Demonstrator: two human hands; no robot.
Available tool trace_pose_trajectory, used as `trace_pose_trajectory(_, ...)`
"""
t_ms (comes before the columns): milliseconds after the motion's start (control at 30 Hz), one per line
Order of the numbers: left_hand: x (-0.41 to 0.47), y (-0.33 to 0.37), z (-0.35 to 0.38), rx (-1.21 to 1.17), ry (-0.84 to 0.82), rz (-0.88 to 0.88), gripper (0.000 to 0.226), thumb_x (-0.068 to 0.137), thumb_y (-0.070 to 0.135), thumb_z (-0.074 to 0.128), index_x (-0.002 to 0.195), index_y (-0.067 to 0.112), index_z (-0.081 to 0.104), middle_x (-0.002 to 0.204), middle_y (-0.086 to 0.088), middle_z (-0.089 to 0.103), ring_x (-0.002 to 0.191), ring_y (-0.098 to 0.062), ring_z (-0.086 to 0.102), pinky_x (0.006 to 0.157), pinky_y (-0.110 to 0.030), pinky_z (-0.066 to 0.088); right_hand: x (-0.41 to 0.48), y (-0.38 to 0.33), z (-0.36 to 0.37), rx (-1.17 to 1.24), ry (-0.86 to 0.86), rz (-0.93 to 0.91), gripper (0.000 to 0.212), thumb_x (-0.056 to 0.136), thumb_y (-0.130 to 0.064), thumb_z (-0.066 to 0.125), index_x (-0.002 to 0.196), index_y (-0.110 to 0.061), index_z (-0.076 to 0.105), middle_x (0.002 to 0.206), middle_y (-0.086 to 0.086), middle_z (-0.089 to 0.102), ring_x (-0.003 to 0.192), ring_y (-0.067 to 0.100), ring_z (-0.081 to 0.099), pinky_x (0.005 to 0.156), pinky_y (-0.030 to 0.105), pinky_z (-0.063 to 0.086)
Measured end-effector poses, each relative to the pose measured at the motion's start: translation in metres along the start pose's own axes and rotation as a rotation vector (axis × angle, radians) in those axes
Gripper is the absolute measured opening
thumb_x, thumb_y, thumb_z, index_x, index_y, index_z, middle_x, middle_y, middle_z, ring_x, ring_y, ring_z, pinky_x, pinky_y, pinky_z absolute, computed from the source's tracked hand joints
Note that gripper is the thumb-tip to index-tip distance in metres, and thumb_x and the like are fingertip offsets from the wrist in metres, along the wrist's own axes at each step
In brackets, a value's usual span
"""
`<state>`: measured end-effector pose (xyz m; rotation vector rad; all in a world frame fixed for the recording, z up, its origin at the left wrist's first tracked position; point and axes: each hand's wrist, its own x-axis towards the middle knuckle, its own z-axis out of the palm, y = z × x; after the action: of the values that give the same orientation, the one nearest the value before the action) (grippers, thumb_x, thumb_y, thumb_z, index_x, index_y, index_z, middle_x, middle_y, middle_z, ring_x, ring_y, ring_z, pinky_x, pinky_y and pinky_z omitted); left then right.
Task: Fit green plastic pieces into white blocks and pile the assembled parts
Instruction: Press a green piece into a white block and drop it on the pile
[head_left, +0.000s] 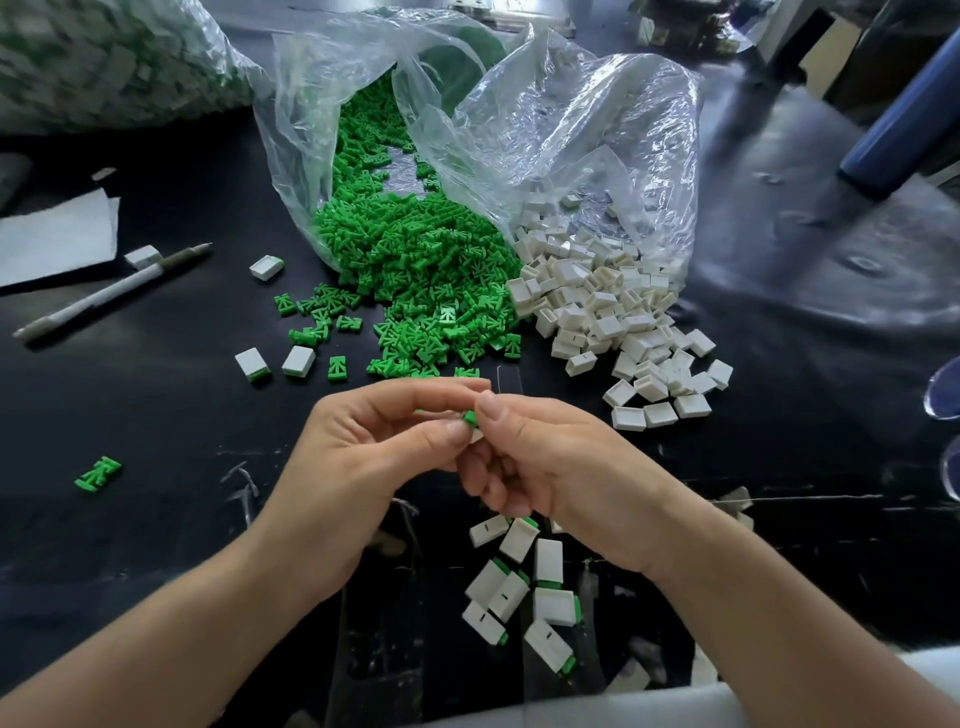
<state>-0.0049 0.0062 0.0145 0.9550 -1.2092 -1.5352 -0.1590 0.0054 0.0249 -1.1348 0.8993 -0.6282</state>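
Green plastic shows between the fingertips of both hands, which are held above the black worktop (156, 405) near the middle of the view. The left hand (363, 457) comes in from the lower left with its forefinger stretched over the top and its thumb tucked below. Its grip is clamped on the green piece (471, 417). The right hand (561, 467) comes in from the lower right with its thumb tip pressed on the same piece and its other fingers curled beneath, so its grip is clamped too. A sliver of white shows just under the piece, but I cannot tell whether it is a block.

Beyond the hands, two crinkled clear bags (571, 130) lie open on their sides, touching each other. The green heap (415, 270) spills from the left bag as small, matt, ribbed pieces. White blocks (613, 312) spill from the right bag; they are squat, boxy shells, some with a slit.

Below the right wrist lies the pile (524, 587) of white blocks, each with a green edge at one end. A stray piece (98, 473) lies alone at the left. A pen (109, 291) lies slanted at the far left, beside a white sheet (52, 244).
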Motion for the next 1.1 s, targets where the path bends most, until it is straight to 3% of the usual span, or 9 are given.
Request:
trace_pose_trajectory(133,-0.0014,0.0006,0.0008,0.018,-0.004,0.016,0.022,0.068,0.008,0.062,0.086,0.005,0.073,0.095,-0.012,0.072,0.071,-0.029,0.067,0.063,-0.025,0.055,-0.0018,-0.0024,0.0007,-0.112,0.021,0.010,0.039,0.077,-0.051,0.039,0.078,-0.014,0.052,0.065,-0.005,0.054,0.055,0.004,0.045,0.053,0.017,0.034)
trace_pose_trajectory(300,-0.0014,0.0004,-0.0014,0.036,-0.027,-0.007,0.024,0.069,0.010,0.062,0.090,0.010,0.075,0.098,-0.008,0.072,0.082,-0.018,0.070,0.069,-0.021,0.053,-0.0022,-0.0009,0.0008,-0.224,0.073,-0.050,0.033,0.074,-0.049,0.039,0.079,-0.020,0.053,0.065,-0.008,0.054,0.056,0.002,0.046,0.055,0.012,0.037)
trace_pose_trajectory(433,-0.0005,0.0000,-0.0034,0.047,-0.063,-0.010,0.026,0.063,0.018,0.071,0.088,0.017,0.076,0.107,-0.001,0.071,0.098,-0.017,0.067,0.081,-0.023,0.053,-0.0021,0.0006,-0.0009,-0.226,0.071,-0.068,0.030,0.072,-0.050,0.042,0.080,-0.023,0.054,0.064,-0.010,0.054,0.055,0.000,0.046,0.055,0.012,0.037)
trace_pose_trajectory(533,-0.0010,0.0002,-0.0037,0.020,-0.084,-0.009,0.028,0.063,0.028,0.067,0.087,0.020,0.076,0.110,0.000,0.070,0.104,-0.016,0.065,0.089,-0.023,0.050,-0.0022,0.0013,-0.0013,-0.196,0.071,-0.074,0.032,0.071,-0.050,0.044,0.081,-0.022,0.055,0.064,-0.011,0.055,0.055,0.000,0.047,0.055,0.011,0.038)
trace_pose_trajectory(833,-0.0006,0.0000,-0.0035,0.013,-0.084,-0.020,0.027,0.068,0.015,0.067,0.094,0.015,0.074,0.107,-0.005,0.071,0.097,-0.017,0.067,0.085,-0.027,0.052,-0.0023,-0.0019,-0.0010,-0.070,0.025,-0.086,0.035,0.075,-0.042,0.045,0.080,-0.008,0.054,0.063,-0.007,0.057,0.056,0.004,0.049,0.053,0.017,0.036)
trace_pose_trajectory(1100,-0.0010,-0.0004,-0.0046,0.037,-0.112,0.024,0.028,0.068,0.023,0.068,0.094,0.015,0.074,0.109,-0.003,0.070,0.106,-0.019,0.064,0.087,-0.026,0.051,-0.0028,-0.0031,-0.0011,-0.063,0.024,-0.072,0.034,0.086,-0.044,0.050,0.077,-0.012,0.054,0.063,-0.008,0.058,0.056,0.004,0.049,0.052,0.015,0.036)
